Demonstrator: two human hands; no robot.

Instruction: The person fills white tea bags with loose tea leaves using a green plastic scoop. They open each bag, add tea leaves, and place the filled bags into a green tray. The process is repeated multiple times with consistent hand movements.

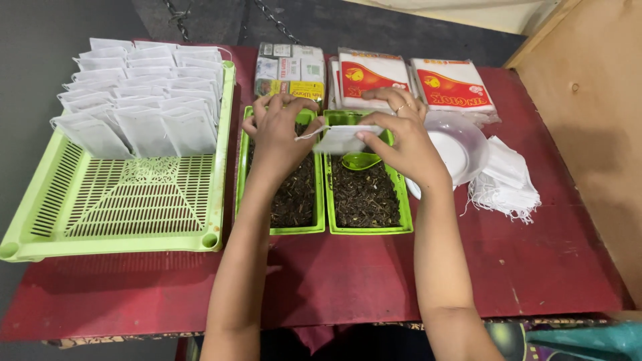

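Observation:
My left hand (277,134) and my right hand (401,140) together hold a small white drawstring bag (341,139) above two green trays of dark loose tea. The left hand pinches the bag's string side over the left tray (242,174). My right hand grips the bag's right edge over the right tray (404,200). A green scoop (360,160) lies on the tea in the right tray, just under the bag.
A large light-green slotted basket (120,200) at the left holds rows of filled white bags (144,100). A clear plastic bowl (461,144) and a pile of empty white bags (508,177) sit to the right. Several packets (374,77) line the back of the red table (348,274).

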